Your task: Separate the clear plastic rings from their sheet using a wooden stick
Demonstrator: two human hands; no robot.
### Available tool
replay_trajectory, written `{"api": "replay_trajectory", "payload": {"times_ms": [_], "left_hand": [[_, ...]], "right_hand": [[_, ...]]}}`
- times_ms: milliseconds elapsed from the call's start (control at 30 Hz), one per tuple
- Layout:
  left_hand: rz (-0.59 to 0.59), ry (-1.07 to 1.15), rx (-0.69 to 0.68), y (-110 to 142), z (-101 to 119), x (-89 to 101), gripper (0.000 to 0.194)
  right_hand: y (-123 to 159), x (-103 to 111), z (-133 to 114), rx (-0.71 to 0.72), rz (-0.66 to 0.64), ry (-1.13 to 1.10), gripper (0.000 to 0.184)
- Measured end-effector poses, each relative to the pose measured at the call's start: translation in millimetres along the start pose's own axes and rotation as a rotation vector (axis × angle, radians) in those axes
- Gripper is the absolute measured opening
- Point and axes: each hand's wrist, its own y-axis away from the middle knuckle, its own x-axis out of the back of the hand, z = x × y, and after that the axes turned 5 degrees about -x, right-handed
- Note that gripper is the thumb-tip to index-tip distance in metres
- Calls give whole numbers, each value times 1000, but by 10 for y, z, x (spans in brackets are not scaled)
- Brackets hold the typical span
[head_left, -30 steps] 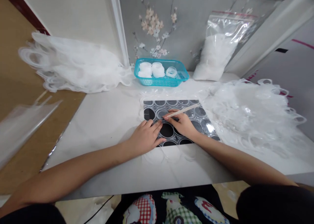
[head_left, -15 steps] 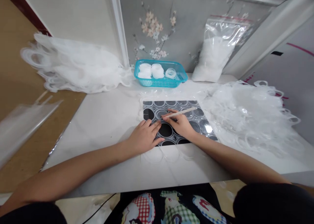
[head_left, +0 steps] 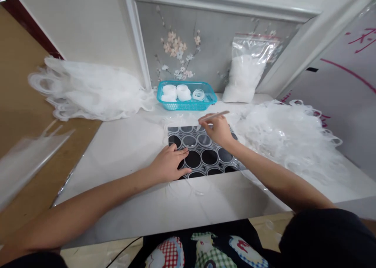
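Note:
A dark sheet of clear round film discs (head_left: 202,154) lies on the white table (head_left: 129,146) in front of me. My left hand (head_left: 169,164) rests flat on its left edge, fingers stretched out over the circles. My right hand (head_left: 216,129) is raised over the sheet's far edge, pinching a thin pale stick (head_left: 214,115) that points to the upper right. Whether a disc hangs from the stick I cannot make out.
A turquoise basket (head_left: 188,101) with white rolls stands behind the sheet. A filled plastic bag (head_left: 245,74) leans on the wall to the right. Heaps of clear film waste lie at the left (head_left: 88,89) and right (head_left: 288,134). A brown surface borders the table's left.
My right hand has lifted the stick off the sheet and moved it away towards the basket. The left hand stays pressed on the sheet. The camera has tilted up slightly.

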Motion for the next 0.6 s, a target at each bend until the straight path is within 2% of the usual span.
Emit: {"api": "replay_trajectory", "payload": {"times_ms": [100, 200, 267, 333, 400, 500, 600], "left_hand": [[-26, 30, 11, -45, -31, 81, 51], [7, -14, 2, -78, -23, 103, 41], [36, -58, -26, -84, -2, 87, 38], [70, -85, -44, -77, 15, 55, 36], [108, -100, -50, -59, 22, 13, 36], [175, -125, -67, -26, 10, -54, 37], [210, -140, -93, -7, -10, -96, 39]], "right_hand": [[205, -15, -9, -20, -97, -60, 21], [419, -103, -36, -66, -152, -157, 21], [464, -145, -53, -53, -101, -175, 22], [446, -165, -69, 0, -5, -155, 23], [414, -180, -80, 66, 27, -129, 21], [421, -233, -77, 108, -106, -162, 17], [481, -302, -54, 56, -204, -225, 17]]}}
